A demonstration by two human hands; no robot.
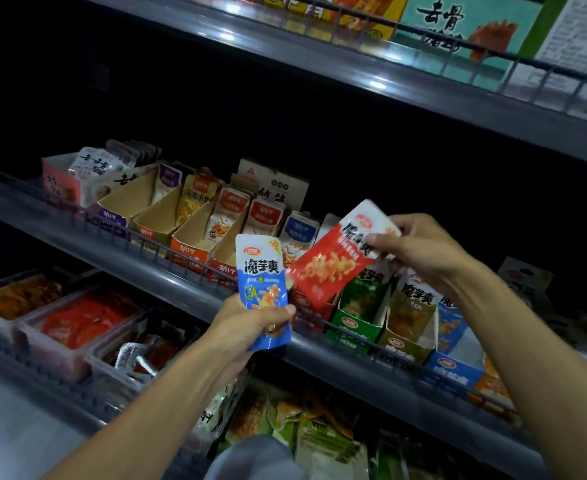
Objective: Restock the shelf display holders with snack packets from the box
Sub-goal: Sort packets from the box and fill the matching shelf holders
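My left hand (250, 327) grips a blue and white snack packet (262, 282) upright in front of the middle shelf. My right hand (420, 247) pinches the top of a red and white snack packet (333, 265), which hangs tilted above a red display holder (307, 306). To the right of it stand a green holder (354, 320), an olive holder (406, 337) and a blue holder (451, 372), each with packets in it. The box of packets (285, 420) lies low down, below the shelf, with several mixed packets.
A row of cardboard holders (181, 230) with other snacks runs along the middle shelf rail (167, 251) to the left. Clear tubs (77, 327) of red snacks sit on the lower shelf. The top shelf (389, 74) carries large boxes.
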